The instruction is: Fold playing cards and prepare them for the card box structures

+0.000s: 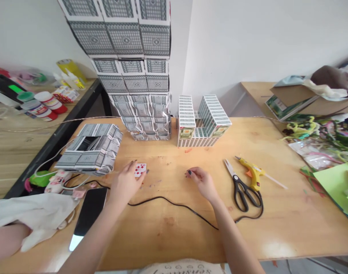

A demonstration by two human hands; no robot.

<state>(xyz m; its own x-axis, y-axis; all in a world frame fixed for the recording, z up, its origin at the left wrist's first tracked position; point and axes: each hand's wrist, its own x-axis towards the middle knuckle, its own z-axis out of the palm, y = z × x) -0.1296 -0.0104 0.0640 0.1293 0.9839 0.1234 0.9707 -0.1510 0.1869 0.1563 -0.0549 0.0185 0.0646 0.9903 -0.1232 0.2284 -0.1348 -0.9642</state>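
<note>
A playing card with red diamonds (140, 169) lies face up under the fingers of my left hand (128, 179), its thumb and fingertips at the card's edges. My right hand (201, 182) rests to the right with fingers curled and thumb drawn in; whether anything small is in them is hidden. Ahead of my left hand rises a tall stack built of grey patterned cards (142, 80). A lower card box with an opening (95, 158) sits to its left. Beyond my right hand stands a U-shaped block of green-edged card packs (201, 141).
Black-handled scissors (239, 190) and a yellow glue gun (256, 175) lie right of my right hand. A black cord (174, 204) crosses the table in front. A phone (91, 209) and white cloth (39, 213) are at left; green paper (332, 184) and craft scraps are at right.
</note>
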